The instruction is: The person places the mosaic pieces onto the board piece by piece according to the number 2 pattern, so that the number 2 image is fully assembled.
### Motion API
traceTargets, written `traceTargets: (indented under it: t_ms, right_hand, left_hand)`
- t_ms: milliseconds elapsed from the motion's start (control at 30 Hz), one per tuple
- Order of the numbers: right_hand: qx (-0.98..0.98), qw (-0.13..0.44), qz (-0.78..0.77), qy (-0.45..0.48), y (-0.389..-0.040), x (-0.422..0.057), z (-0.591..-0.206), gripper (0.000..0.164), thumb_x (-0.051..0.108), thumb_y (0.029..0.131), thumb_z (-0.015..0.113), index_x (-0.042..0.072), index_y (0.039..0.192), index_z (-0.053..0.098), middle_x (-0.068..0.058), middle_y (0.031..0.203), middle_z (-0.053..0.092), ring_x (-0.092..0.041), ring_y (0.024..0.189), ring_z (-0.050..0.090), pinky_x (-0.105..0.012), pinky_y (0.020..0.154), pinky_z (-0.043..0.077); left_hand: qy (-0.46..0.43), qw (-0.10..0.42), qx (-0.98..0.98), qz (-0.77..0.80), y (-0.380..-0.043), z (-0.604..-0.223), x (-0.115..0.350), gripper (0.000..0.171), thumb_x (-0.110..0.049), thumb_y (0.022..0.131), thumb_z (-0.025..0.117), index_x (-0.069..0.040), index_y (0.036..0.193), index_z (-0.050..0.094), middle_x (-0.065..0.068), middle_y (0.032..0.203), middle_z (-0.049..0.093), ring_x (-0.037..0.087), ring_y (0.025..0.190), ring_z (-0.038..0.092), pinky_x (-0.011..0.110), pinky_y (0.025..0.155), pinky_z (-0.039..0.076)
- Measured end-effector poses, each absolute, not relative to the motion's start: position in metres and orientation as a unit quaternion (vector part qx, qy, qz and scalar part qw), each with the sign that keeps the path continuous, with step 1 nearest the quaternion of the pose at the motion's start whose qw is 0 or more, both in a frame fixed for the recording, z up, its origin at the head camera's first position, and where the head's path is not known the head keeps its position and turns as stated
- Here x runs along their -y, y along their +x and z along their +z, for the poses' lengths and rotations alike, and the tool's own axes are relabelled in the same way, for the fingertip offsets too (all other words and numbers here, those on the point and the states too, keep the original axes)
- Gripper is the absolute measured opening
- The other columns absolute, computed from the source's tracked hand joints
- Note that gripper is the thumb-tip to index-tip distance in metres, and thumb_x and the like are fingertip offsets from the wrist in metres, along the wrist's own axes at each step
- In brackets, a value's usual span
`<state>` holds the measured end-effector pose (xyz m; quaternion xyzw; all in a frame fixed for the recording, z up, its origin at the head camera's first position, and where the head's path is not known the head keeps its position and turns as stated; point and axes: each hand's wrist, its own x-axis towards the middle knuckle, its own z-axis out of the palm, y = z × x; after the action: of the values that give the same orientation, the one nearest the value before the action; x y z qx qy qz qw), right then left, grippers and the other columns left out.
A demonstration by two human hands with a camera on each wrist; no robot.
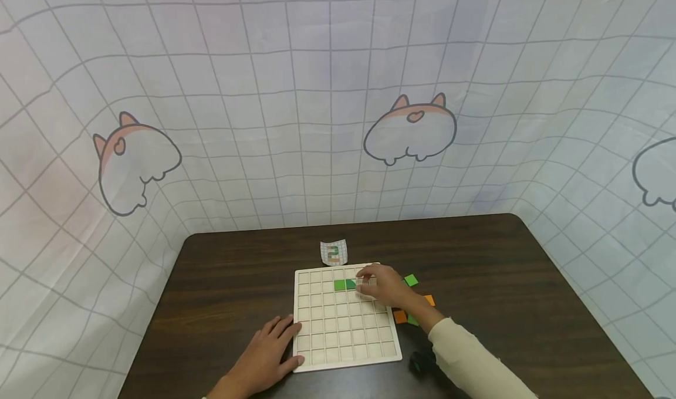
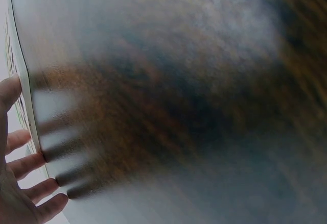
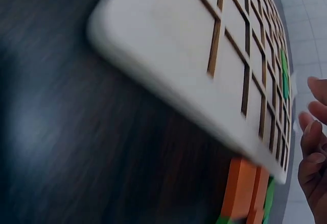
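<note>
A cream-coloured board (image 1: 345, 323) divided into square cells lies on the dark table. A light green tile (image 1: 340, 285) and a darker green tile (image 1: 351, 284) sit side by side in its upper rows. My left hand (image 1: 266, 355) rests at the board's left edge, fingers spread, fingertips touching the rim in the left wrist view. Over the upper right of the board, my right hand (image 1: 388, 286) is bent just right of the darker tile. A gap shows between its thumb and forefinger, and I see nothing held there. In the right wrist view its fingers (image 3: 310, 137) are loosely curled.
Beside the board's right edge lie loose orange tiles (image 1: 400, 317) and green tiles (image 1: 411, 280), partly hidden by the right arm. A small paper with a coloured grid pattern (image 1: 334, 253) lies behind the board. A black object (image 1: 419, 362) is near the right sleeve. A patterned curtain (image 1: 317, 123) surrounds the table.
</note>
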<state>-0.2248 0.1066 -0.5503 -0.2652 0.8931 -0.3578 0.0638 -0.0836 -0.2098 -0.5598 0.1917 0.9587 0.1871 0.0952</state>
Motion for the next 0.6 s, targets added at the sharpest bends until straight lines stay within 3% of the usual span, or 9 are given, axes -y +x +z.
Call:
traceTargets:
  t_ms: [67,167,333,600]
  right_hand:
    - [-0.891,0.066,-0.361,-0.267,-0.223,-0.115,-0.550,0.029,0.025,0.096,0.070,0.008,0.118,0.071,0.002,0.096,0.066,-0.020,0.087,0.063,-0.039,0.079,0.051]
    - [-0.894,0.060,-0.354,-0.268,-0.220,-0.127,-0.551,0.028,0.026,0.096,0.069,0.008,0.119,0.071,0.005,0.094,0.066,-0.012,0.077,0.058,-0.033,0.075,0.049]
    - [-0.899,0.059,-0.346,-0.263,-0.215,-0.144,-0.552,0.028,0.025,0.096,0.069,0.008,0.119,0.071,0.008,0.095,0.065,-0.007,0.084,0.059,-0.032,0.080,0.052]
    - [-0.890,0.044,-0.359,-0.278,-0.211,-0.171,-0.549,0.028,0.019,0.098,0.067,0.003,0.120,0.069,-0.003,0.104,0.068,-0.017,0.088,0.063,-0.028,0.073,0.052]
  left_hand:
    - [0.191,0.099,-0.958,0.189,-0.084,-0.560,0.210,0.068,-0.054,0.094,0.063,-0.015,0.148,0.048,0.017,0.155,0.042,0.048,0.139,0.041,0.069,0.100,0.039]
    - [0.191,0.106,-0.957,0.191,-0.084,-0.560,0.209,0.069,-0.054,0.094,0.063,-0.015,0.148,0.048,0.017,0.156,0.041,0.048,0.139,0.040,0.069,0.100,0.039]
    - [0.190,0.110,-0.956,0.194,-0.084,-0.559,0.209,0.069,-0.054,0.094,0.063,-0.014,0.148,0.048,0.018,0.156,0.041,0.049,0.139,0.040,0.069,0.100,0.038]
    - [0.190,0.106,-0.956,0.196,-0.084,-0.558,0.210,0.068,-0.054,0.094,0.064,-0.014,0.148,0.049,0.018,0.155,0.042,0.048,0.139,0.041,0.069,0.100,0.038]
